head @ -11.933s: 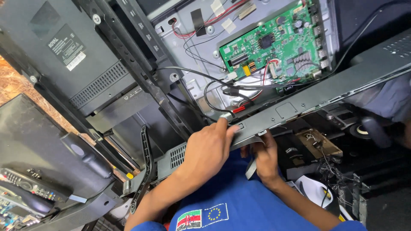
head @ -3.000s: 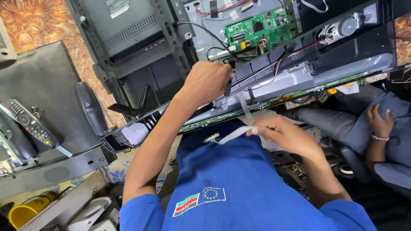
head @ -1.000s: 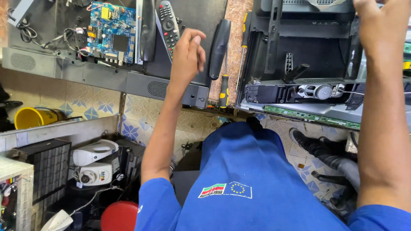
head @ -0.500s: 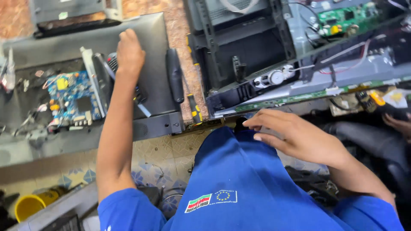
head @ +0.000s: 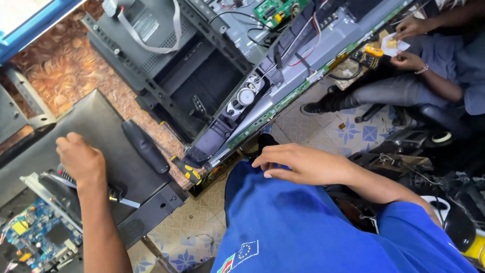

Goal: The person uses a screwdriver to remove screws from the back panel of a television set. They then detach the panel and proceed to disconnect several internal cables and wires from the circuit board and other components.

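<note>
My left hand (head: 81, 162) lies curled over a black remote control (head: 64, 178) on the back of a flat black television panel (head: 108, 151) at the left. A thin metal tip (head: 129, 202) sticks out just right of that hand. My right hand (head: 299, 164) hovers open and holds nothing. Its fingers are spread above my blue shirt (head: 313, 227), close to the lower edge of an opened television chassis (head: 283, 86). A yellow-and-black screwdriver (head: 186, 171) lies between the two hands.
A long black stand piece (head: 145, 146) rests on the panel. A blue circuit board (head: 35, 233) sits at the lower left and a green board (head: 278, 9) at the top. Another person's hands (head: 406, 45) hold a slip of paper near a yellow meter (head: 371, 53) at the right.
The view has swung left and tilted. My left hand stays on the remote control on the black panel. My right hand stays open near the chassis edge.
</note>
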